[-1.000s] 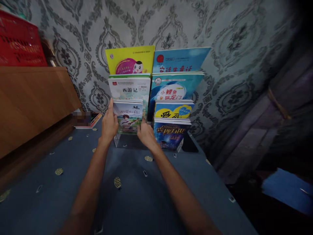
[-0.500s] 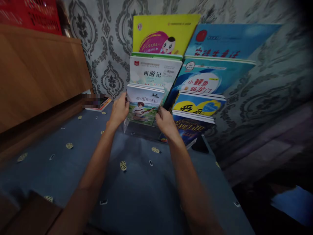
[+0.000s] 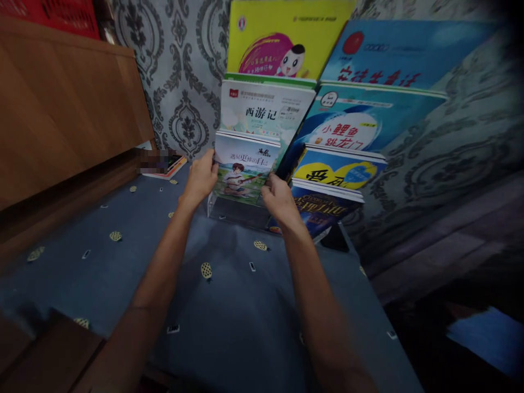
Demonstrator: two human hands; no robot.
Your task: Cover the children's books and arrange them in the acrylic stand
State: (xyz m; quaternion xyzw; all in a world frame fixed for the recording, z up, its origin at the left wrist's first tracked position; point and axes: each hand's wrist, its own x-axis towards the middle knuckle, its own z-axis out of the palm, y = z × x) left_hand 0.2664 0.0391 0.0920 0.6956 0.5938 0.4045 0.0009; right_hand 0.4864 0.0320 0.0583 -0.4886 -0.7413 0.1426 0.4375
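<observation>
My left hand (image 3: pixel 201 176) is closed on the left edge of a small book (image 3: pixel 242 166) with a painted child and green meadow on its cover. At the book's lower right edge, my right hand (image 3: pixel 279 199) grips it, fingers curled. The book stands upright in a clear tiered rack (image 3: pixel 241 210), in front of a pale book (image 3: pixel 262 106) and a yellow-green book (image 3: pixel 282 38). In the right column are a dark blue book (image 3: pixel 315 207), a blue and yellow book (image 3: pixel 341 169), a teal book (image 3: pixel 368 117) and a blue book (image 3: pixel 401 52).
A blue cloth with pineapple prints (image 3: pixel 229 305) covers the table. At the left stands a wooden cabinet (image 3: pixel 73 103) with a red basket (image 3: pixel 53 13) on top. A few books (image 3: pixel 164 166) lie by the wall. Patterned wallpaper (image 3: pixel 180 65) rises behind the rack.
The view has tipped slightly, so the books look a little higher and larger. Both hands stay at the sides of the small book, which sits at the same place in the rack.
</observation>
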